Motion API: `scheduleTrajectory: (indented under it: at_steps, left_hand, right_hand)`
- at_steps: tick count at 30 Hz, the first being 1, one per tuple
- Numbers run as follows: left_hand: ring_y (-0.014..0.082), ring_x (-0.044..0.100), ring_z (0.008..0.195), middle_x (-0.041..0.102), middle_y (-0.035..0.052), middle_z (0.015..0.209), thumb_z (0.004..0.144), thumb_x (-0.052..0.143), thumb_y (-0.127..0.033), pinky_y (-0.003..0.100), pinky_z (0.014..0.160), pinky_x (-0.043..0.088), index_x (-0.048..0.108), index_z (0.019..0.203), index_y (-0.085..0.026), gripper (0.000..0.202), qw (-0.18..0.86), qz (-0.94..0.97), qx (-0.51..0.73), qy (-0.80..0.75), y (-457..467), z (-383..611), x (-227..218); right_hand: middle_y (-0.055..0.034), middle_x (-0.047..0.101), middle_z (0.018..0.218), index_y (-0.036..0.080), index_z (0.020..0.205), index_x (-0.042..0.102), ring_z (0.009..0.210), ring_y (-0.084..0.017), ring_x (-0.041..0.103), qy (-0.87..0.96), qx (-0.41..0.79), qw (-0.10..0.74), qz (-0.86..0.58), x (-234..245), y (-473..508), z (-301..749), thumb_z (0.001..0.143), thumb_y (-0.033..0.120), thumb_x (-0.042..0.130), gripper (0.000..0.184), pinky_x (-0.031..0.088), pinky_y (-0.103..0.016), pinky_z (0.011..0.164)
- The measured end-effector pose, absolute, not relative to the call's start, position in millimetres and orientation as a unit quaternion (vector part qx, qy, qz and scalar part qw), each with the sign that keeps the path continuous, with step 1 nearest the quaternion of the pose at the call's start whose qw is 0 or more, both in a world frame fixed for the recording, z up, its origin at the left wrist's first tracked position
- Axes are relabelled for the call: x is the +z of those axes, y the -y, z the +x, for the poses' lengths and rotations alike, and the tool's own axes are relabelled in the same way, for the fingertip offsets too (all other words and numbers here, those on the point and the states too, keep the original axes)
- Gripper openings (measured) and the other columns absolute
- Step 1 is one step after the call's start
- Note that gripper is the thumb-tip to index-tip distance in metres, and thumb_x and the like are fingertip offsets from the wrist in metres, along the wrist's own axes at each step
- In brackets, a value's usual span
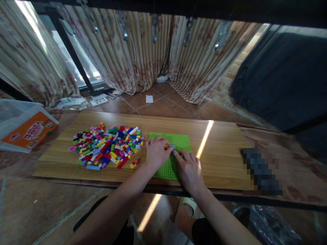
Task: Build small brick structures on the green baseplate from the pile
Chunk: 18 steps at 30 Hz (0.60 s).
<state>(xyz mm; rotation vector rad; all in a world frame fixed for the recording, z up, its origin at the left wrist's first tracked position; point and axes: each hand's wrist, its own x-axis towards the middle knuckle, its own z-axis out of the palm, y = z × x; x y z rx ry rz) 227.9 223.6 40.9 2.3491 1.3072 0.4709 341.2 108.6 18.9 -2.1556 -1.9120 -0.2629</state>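
My left hand [157, 150] is over the left half of a green studded baseplate [184, 139]. Its fingers close around the left end of a small group of toy bricks [171, 147], grey and yellow in what shows. From the other side, my right hand [190, 168] puts its index fingertip against the grey end; its other fingers are spread over the plate's right edge, and its thumb is hidden. Whether the bricks are pressed onto the studs cannot be made out. Left of the plate lies a heap of mixed coloured bricks [108, 146], with a few yellow and red bricks [134, 164] apart from it.
The wooden board [219, 153] lies on a cloth-covered table. A clear plastic box [22, 126] with an orange label stands at the far left. At the right is a dark, pixelated object [260, 170]. Metal clips [154, 29] hang from a dark bar overhead.
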Motion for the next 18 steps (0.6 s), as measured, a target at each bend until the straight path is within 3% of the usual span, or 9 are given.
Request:
scheduleTrajectory:
  at_steps: [5, 8, 13, 18]
  left_hand:
    - [0.0252, 0.052, 0.106, 0.063, 0.0026, 0.112, 0.087, 0.055, -0.041, 0.044, 0.093, 0.035, 0.070, 0.098, -0.027, 0.023, 0.204, 0.856, 0.150, -0.451, -224.2, 225.1, 47.2]
    - [0.0258, 0.053, 0.106, 0.063, 0.0036, 0.113, 0.087, 0.054, -0.041, 0.045, 0.093, 0.037, 0.070, 0.101, -0.027, 0.025, 0.212, 0.861, 0.134, -0.443, -226.4, 222.5, 52.1]
    - [0.0281, 0.052, 0.109, 0.064, 0.0033, 0.113, 0.074, 0.068, -0.046, 0.046, 0.094, 0.037, 0.070, 0.103, -0.028, 0.034, 0.225, 0.860, 0.137, -0.438, -228.8, 221.0, 54.8]
    - [0.0277, 0.051, 0.110, 0.063, 0.0023, 0.115, 0.069, 0.074, -0.045, 0.047, 0.095, 0.037, 0.071, 0.102, -0.030, 0.036, 0.227, 0.855, 0.138, -0.445, -227.8, 222.9, 54.0]
  right_hand:
    - [-0.0087, 0.063, 0.114, 0.026, 0.120, 0.065, 0.100, -0.025, 0.052, 0.612, -0.070, 0.202, -0.761, 13.5, -112.6, 338.4, 0.095, 0.025, 0.047, 0.030, 0.041, -0.040, 0.083]
    - [-0.0097, 0.065, 0.110, 0.022, 0.118, 0.065, 0.100, -0.025, 0.055, 0.598, -0.040, 0.265, -0.756, 12.6, -115.6, 341.1, 0.096, 0.026, 0.043, 0.031, 0.044, -0.041, 0.086]
    - [-0.0117, 0.067, 0.100, 0.014, 0.112, 0.066, 0.091, -0.022, 0.061, 0.530, 0.010, 0.389, -0.753, 18.4, -121.3, 353.0, 0.095, 0.027, 0.042, 0.032, 0.050, -0.037, 0.082]
    - [-0.0104, 0.069, 0.097, 0.016, 0.104, 0.069, 0.087, -0.021, 0.064, 0.516, 0.031, 0.421, -0.745, 23.3, -124.6, 355.8, 0.094, 0.028, 0.043, 0.030, 0.051, -0.035, 0.079]
